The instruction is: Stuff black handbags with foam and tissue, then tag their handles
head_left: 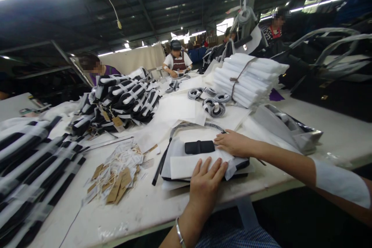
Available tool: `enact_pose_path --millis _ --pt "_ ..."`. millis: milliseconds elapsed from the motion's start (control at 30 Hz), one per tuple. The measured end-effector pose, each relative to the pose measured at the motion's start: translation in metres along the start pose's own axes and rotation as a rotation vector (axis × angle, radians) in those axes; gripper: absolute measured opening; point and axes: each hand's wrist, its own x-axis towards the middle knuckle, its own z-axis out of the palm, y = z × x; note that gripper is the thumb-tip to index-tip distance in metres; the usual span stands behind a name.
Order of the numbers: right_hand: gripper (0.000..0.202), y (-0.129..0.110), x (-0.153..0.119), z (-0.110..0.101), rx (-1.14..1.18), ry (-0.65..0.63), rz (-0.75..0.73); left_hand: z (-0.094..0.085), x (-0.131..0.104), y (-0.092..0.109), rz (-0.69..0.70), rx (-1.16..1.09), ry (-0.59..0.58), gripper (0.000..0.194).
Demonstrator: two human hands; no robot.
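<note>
A flat black bag (165,168) lies on the table near its front edge, largely covered by white sheets, its strap looped behind it. My left hand (205,180) rests with fingers spread on a folded white sheet (181,167) at the bag's near side. On the right, my right hand (232,142) lies palm down with fingers extended over the white wrapping, beside a small black banded piece (199,147) on top of the bag. Neither hand is closed on anything.
Tags with strings (123,170) lie left of the bag. Wrapped black strips (31,162) and a pile of wrapped black pieces (124,100) stand farther left. Coiled straps (215,107), a tied white bundle (247,77) and a clear plastic packet (286,124) are beyond. Several people work around.
</note>
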Motion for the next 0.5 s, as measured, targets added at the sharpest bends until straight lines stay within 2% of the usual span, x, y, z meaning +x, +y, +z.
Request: enact_pose_path --millis 67,100,200,267,333,400,467,500 --pt "0.03 -0.002 -0.017 -0.007 0.056 0.033 0.015 0.0 0.0 -0.001 0.008 0.007 0.007 0.037" --pt "0.031 -0.005 -0.029 -0.01 0.106 0.098 0.037 0.0 0.0 -0.001 0.011 0.008 0.014 0.037" --pt "0.028 -0.025 -0.079 -0.01 0.266 0.461 0.115 -0.002 0.001 -0.001 0.013 0.003 0.021 0.036" --pt "0.035 -0.044 -0.115 0.0 0.294 0.629 0.09 -0.003 0.001 -0.001 0.012 -0.006 -0.008 0.038" --pt "0.045 -0.062 -0.147 0.018 0.231 0.61 -0.014 -0.005 0.001 -0.001 0.011 -0.014 -0.048 0.042" --pt "0.052 -0.078 -0.167 0.041 0.126 0.474 -0.106 -0.007 0.001 -0.001 0.008 -0.02 -0.081 0.046" --pt "0.055 -0.087 -0.174 0.063 0.044 0.39 -0.117 -0.008 0.002 -0.001 0.006 -0.02 -0.102 0.049" --pt "0.056 -0.09 -0.173 0.072 0.021 0.395 -0.102 -0.009 0.002 -0.001 0.007 -0.017 -0.109 0.049"
